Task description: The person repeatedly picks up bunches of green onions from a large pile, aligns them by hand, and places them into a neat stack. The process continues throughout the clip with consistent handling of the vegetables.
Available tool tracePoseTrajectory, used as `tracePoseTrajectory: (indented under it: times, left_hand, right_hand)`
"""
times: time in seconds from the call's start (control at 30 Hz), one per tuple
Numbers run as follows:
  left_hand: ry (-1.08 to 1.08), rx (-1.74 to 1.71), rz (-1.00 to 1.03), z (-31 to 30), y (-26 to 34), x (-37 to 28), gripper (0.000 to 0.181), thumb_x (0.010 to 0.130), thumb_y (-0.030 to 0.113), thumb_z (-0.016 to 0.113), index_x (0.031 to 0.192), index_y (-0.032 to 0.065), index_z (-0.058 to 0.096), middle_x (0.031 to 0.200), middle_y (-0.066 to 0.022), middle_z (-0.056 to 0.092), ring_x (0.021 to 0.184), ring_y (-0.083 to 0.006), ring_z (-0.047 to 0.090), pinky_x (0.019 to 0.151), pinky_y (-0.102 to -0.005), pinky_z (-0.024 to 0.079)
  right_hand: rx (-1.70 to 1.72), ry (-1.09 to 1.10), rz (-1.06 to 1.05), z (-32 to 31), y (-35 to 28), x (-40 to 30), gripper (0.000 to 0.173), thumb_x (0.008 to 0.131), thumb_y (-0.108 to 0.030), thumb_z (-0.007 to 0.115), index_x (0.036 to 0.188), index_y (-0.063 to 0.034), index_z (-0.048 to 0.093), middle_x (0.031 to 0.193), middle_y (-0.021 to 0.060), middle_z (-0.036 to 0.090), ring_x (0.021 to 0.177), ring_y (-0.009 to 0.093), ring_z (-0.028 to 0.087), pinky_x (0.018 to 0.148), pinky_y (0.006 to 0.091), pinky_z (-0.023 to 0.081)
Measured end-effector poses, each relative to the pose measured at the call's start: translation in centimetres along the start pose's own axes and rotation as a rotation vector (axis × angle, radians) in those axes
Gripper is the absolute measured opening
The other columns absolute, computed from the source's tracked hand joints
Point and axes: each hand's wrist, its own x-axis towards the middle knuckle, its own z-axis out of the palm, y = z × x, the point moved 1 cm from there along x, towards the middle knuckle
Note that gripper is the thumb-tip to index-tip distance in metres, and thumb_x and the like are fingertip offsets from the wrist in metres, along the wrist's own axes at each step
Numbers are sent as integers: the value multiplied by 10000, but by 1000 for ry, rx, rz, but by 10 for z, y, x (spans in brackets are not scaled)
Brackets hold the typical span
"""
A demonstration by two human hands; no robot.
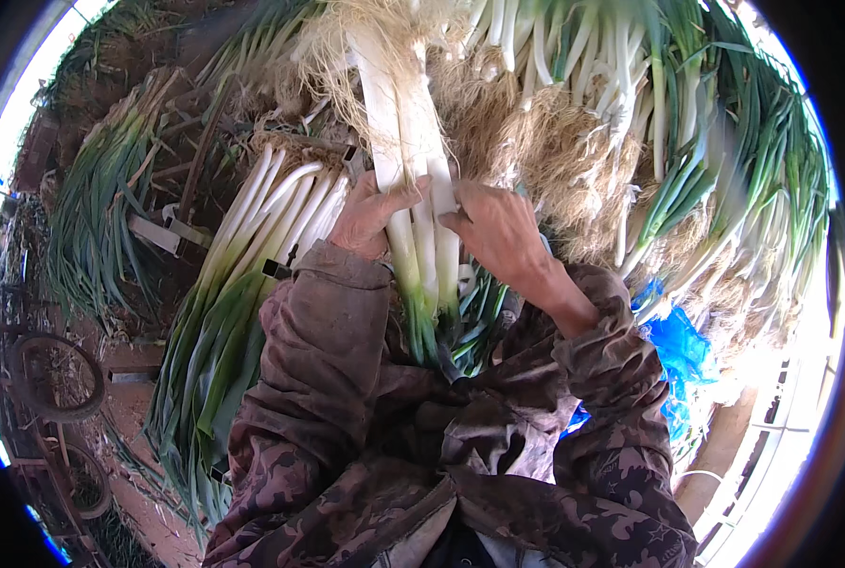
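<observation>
A few thick leek stalks [415,153] stand before me, with pale roots [365,42] at the far end and green leaves towards my lap. My left hand [372,216] grips the stalks from the left, its thumb lying across their white shafts. On the other side, the curled fingers of my right hand [500,234] pinch the edge of the rightmost stalk; its fingertips are partly hidden. Beside my left forearm lies a bundle of leeks [280,202] with white shafts side by side, on a rack with metal brackets [278,269].
Heaped leeks with tangled brown roots [543,156] fill the far right. More leeks [103,213] lie at the left, near a white bracket [156,234]. Blue plastic [678,355] sits by my right sleeve. A wheel [56,376] stands at the left edge.
</observation>
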Motion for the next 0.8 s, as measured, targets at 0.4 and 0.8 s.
tracePoseTrajectory:
  times: [0.4,0.8]
  left_hand:
    - [53,261,128,-29,39,2,475,795,81,800,1206,-61,609,1039,-240,710,971,-334,726,852,-498,620]
    - [181,249,158,-41,148,-34,448,844,139,759,1216,-56,602,1124,-234,663,1132,-339,645,1016,-485,531]
  right_hand:
    - [-6,-860,-433,126,7,-122,72,784,-135,672,809,-83,715,816,104,694,753,325,702,621,455,558]
    - [-130,-947,-151,241,155,-233,240,708,-246,721,874,-74,744,853,166,717,808,394,701,688,504,553]
